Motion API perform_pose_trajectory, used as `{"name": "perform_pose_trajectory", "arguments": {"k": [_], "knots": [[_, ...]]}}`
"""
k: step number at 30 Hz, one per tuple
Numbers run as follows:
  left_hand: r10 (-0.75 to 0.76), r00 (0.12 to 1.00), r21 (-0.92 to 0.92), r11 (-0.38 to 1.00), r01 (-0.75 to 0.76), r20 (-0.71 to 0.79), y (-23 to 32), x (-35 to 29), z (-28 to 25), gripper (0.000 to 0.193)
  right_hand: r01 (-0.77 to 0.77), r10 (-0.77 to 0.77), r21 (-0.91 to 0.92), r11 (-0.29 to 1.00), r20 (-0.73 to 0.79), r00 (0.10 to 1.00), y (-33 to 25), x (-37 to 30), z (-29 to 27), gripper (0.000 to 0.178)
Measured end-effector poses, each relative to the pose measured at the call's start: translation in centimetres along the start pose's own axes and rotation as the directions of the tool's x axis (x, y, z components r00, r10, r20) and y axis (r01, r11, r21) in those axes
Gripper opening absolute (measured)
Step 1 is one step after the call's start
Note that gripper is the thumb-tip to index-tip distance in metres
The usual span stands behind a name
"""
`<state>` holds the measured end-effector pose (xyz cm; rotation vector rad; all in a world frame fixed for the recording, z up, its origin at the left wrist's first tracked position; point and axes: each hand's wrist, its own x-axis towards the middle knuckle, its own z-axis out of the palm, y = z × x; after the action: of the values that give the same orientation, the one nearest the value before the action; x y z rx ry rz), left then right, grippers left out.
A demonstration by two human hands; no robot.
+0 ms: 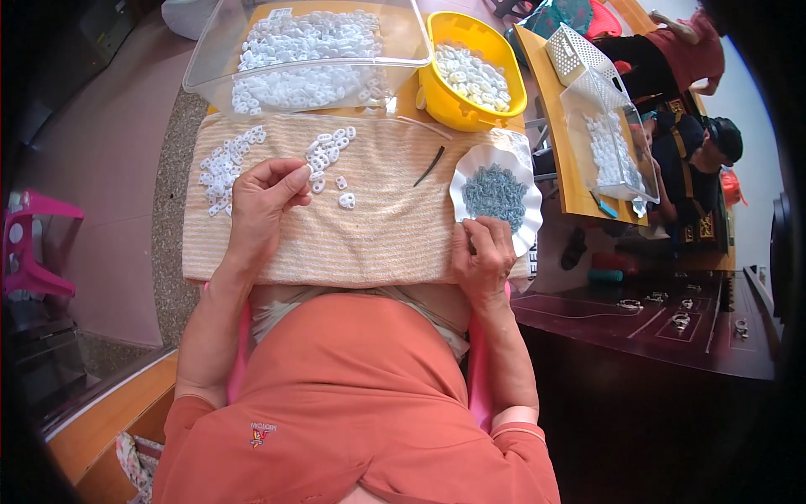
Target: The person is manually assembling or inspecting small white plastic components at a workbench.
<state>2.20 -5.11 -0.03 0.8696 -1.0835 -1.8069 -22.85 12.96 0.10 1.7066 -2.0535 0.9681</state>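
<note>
My left hand [270, 197] is closed in a pinch, with a small white plastic piece just showing at its fingertips. Beside those fingertips lies a cluster of small white plastic pieces with holes [334, 145]. Two more pieces rest apart from it, one of them a white two-holed piece [347, 201]. Over the near rim of a white wavy-edged dish [530, 228], my right hand [487, 256] has its fingers curled together; what they hold, if anything, is hidden. Small grey-blue parts [494, 191] are heaped in the dish.
A striped towel [369, 244] covers the tabletop, with another white pile [222, 170] and a dark thin strip [430, 166] on it. Behind stand a transparent bin [201, 71] and a yellow basin [437, 97], both holding white pieces. People sit by another table [579, 181] at right.
</note>
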Motion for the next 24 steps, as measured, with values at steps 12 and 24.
{"name": "perform_pose_trajectory", "arguments": {"k": [12, 24], "knots": [[0.01, 1.0, -0.005, 1.0, -0.01, -0.012, 0.2, -0.2, 0.4, 0.012, -0.183, 0.182, 0.13, 0.974, 0.022, 0.983, 1.0, 0.5, -0.9, 0.005], [0.021, 1.0, 0.009, 1.0, -0.021, -0.002, 0.1, -0.1, 0.3, 0.013, -0.161, 0.155, 0.045, 0.986, 0.118, 0.981, 1.4, 1.3, -1.7, 0.007]]}}
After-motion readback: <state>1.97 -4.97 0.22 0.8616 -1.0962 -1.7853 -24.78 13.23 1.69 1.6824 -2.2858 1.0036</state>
